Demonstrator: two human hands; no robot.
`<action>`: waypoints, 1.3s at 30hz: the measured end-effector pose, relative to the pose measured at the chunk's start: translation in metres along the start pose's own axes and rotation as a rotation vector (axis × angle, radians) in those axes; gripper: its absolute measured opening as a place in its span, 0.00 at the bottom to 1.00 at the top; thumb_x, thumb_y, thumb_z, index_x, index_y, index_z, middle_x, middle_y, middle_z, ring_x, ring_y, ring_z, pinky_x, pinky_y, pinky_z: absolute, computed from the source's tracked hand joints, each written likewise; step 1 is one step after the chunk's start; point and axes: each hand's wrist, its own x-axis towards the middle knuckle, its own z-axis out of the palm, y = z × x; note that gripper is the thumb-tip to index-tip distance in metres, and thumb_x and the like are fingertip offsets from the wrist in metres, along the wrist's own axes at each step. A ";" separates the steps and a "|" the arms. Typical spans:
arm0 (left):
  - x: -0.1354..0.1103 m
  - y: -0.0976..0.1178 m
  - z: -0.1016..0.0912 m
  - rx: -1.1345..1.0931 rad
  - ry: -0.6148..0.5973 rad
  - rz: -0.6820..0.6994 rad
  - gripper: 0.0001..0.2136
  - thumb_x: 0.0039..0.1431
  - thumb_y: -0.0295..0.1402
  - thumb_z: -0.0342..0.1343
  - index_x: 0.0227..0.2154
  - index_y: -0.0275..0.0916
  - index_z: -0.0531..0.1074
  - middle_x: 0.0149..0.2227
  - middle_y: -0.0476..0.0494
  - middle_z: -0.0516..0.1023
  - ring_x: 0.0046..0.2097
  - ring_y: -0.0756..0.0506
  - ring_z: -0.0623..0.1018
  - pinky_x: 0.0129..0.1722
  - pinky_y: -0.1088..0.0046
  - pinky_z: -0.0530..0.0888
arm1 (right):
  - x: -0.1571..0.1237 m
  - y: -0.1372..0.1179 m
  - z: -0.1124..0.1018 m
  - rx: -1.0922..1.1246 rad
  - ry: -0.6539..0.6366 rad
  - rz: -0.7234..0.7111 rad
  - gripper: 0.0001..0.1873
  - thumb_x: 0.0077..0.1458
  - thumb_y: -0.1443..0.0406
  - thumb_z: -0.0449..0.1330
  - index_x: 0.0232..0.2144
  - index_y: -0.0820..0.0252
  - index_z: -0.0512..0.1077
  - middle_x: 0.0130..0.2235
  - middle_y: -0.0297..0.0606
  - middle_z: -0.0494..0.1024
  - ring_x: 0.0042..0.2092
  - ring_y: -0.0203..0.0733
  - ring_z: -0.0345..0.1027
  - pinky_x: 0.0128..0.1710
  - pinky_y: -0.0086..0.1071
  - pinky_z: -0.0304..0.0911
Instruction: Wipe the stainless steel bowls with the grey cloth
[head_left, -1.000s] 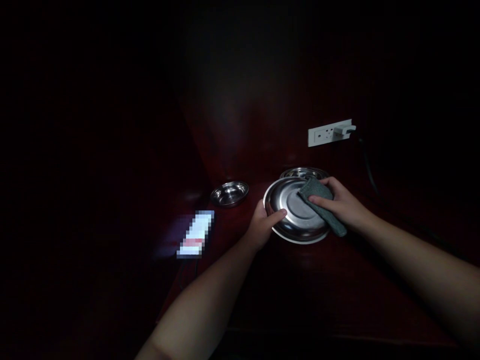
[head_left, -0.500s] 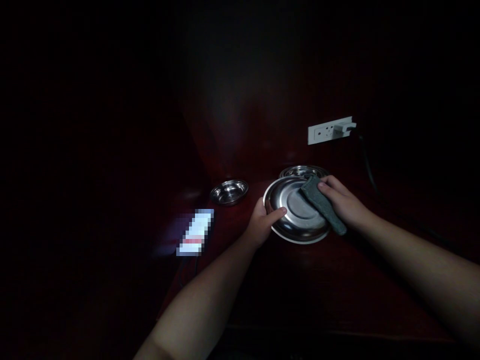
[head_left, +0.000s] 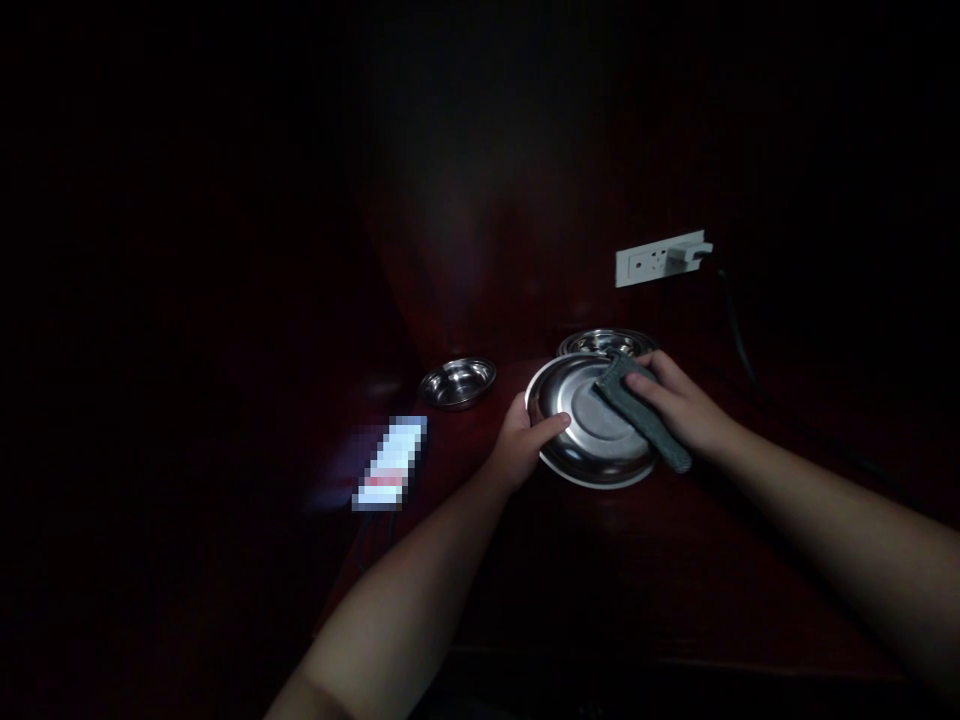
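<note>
**Cloth work on a bowl, apparently a wiping step**

Over the dark red worktop point(head_left: 600, 575) you hold a metal bowl point(head_left: 589, 425) tilted; whether it touches the surface, I can't tell. Behind it sits a second bowl point(head_left: 581, 343), partly hidden; a smaller bowl point(head_left: 458, 384) stands apart to the left. Your left hand point(head_left: 521, 440) grips the bowl's left rim. Your right hand point(head_left: 679, 400) pinches a grey-green cloth point(head_left: 637, 410) against its right side. I judge the next move calls for a steady left grip and even cloth pressure.
</note>
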 end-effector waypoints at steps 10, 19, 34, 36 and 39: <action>0.000 0.002 0.002 0.014 -0.015 -0.027 0.26 0.39 0.36 0.69 0.44 0.38 0.70 0.44 0.42 0.78 0.48 0.39 0.76 0.51 0.59 0.69 | -0.001 -0.004 0.000 0.026 -0.026 0.053 0.20 0.44 0.49 0.66 0.34 0.52 0.67 0.35 0.36 0.75 0.38 0.50 0.70 0.38 0.43 0.67; -0.003 0.005 0.005 0.018 -0.015 -0.022 0.25 0.39 0.35 0.69 0.43 0.38 0.70 0.43 0.42 0.78 0.48 0.39 0.76 0.51 0.59 0.68 | 0.001 -0.001 -0.001 0.016 0.011 0.055 0.17 0.50 0.48 0.61 0.31 0.52 0.67 0.32 0.34 0.73 0.36 0.48 0.68 0.38 0.43 0.66; 0.003 0.001 -0.003 -0.010 -0.050 -0.072 0.26 0.39 0.34 0.68 0.44 0.37 0.70 0.44 0.42 0.78 0.44 0.41 0.76 0.46 0.64 0.70 | -0.002 -0.006 0.000 0.058 -0.041 0.012 0.19 0.43 0.53 0.68 0.34 0.54 0.69 0.34 0.35 0.76 0.35 0.46 0.70 0.33 0.39 0.67; 0.002 0.001 -0.005 -0.049 -0.067 -0.054 0.25 0.40 0.35 0.68 0.44 0.36 0.71 0.42 0.43 0.78 0.44 0.41 0.76 0.44 0.66 0.70 | -0.002 -0.008 0.001 0.091 -0.014 0.021 0.19 0.41 0.54 0.69 0.33 0.54 0.69 0.33 0.34 0.76 0.34 0.46 0.70 0.32 0.39 0.67; 0.002 0.005 -0.007 -0.156 -0.095 -0.050 0.23 0.43 0.37 0.65 0.43 0.36 0.71 0.40 0.43 0.78 0.43 0.42 0.77 0.42 0.67 0.71 | -0.001 -0.009 0.000 0.133 0.053 0.040 0.18 0.39 0.54 0.70 0.31 0.53 0.69 0.31 0.34 0.75 0.32 0.45 0.69 0.32 0.39 0.66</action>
